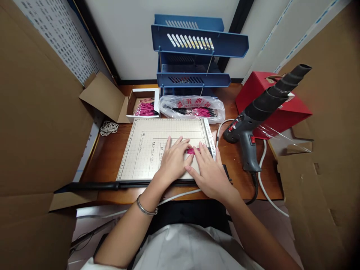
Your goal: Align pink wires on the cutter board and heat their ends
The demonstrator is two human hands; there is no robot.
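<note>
Fingers (168,145) partly spread, my left hand (174,160) and right hand (210,170) rest at thin pink pieces (190,151) near the paper cutter's (139,157) right edge; from here I cannot tell whether either grips them.

Single head-worn view, facing forward and down, close above the table (104,161), left hand (174,159) and right hand (212,174) mid-frame, white shirt (180,245) below.

Person | left hand (174,159) bare, silver-coloured rounded bangle (143,210) at its wrist | right hand (210,172) bare | white, creased top (188,247) | left sleeve (98,264) white | black lower garment (194,214)
</note>
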